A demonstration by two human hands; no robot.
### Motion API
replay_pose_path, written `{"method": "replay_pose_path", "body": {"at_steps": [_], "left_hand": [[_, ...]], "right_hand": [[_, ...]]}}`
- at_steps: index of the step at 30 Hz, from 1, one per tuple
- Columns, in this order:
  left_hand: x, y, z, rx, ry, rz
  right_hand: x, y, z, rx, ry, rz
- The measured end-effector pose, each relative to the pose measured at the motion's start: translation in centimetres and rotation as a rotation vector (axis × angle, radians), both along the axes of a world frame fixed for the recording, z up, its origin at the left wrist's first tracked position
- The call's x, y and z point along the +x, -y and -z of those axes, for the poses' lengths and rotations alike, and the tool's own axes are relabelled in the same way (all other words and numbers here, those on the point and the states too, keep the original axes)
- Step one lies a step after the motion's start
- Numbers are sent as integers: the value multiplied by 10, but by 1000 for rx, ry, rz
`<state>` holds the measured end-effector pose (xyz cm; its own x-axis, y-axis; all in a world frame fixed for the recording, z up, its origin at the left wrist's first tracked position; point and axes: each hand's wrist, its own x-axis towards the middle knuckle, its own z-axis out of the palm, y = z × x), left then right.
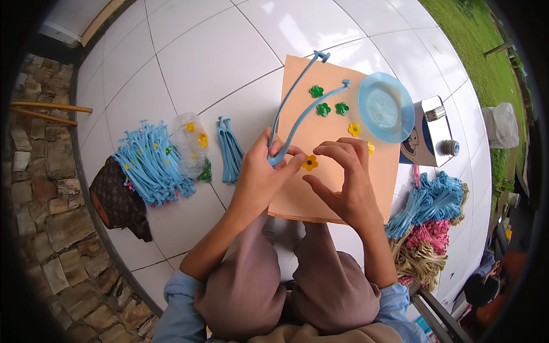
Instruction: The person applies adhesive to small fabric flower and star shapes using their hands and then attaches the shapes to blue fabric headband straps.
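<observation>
My left hand (pixel 260 177) grips a blue V-shaped flip-flop strap (pixel 303 115) near its bend, with the two plugged ends pointing up and away. Just right of those fingertips is a yellow flower piece (pixel 309 163) with a dark centre; whether it lies on the board or touches a finger I cannot tell. Close to it on the right, my right hand (pixel 349 183) hovers with thumb and fingers apart, nothing visible between them. Under both hands is a peach-coloured board (pixel 369 171). Green flower pieces (pixel 323 109) and other yellow flower pieces (pixel 354 129) lie on it.
A light-blue plate (pixel 405 103) with pale contents sits on the board's right side, beside a metal can (pixel 430 137). Bundled blue straps (pixel 437 197) with pink and beige ones lie right. Leftward are loose straps (pixel 230 151), a clear bag (pixel 191 140), a strap pile (pixel 151 166) and a brown bag (pixel 117 191).
</observation>
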<state>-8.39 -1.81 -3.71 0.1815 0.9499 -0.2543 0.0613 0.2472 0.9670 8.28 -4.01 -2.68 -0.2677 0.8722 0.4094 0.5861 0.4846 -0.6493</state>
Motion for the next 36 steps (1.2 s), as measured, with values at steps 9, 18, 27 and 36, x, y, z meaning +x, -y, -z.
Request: {"method": "replay_pose_path", "body": {"at_steps": [9,18,27,36], "left_hand": [[-6,-3,-3,-51,68,3],[-10,2,-10,-9,96,-69],[1,12,-8,336,22,-148],[1,16,-14,295,-147,-153]], "right_hand": [[2,-2,6,178,228,-181],[-15,-8,-1,-57,-616,88],[-34,-10,-17,-665,-1372,209],[-40,-10,-13,-711,-1322,252]]}}
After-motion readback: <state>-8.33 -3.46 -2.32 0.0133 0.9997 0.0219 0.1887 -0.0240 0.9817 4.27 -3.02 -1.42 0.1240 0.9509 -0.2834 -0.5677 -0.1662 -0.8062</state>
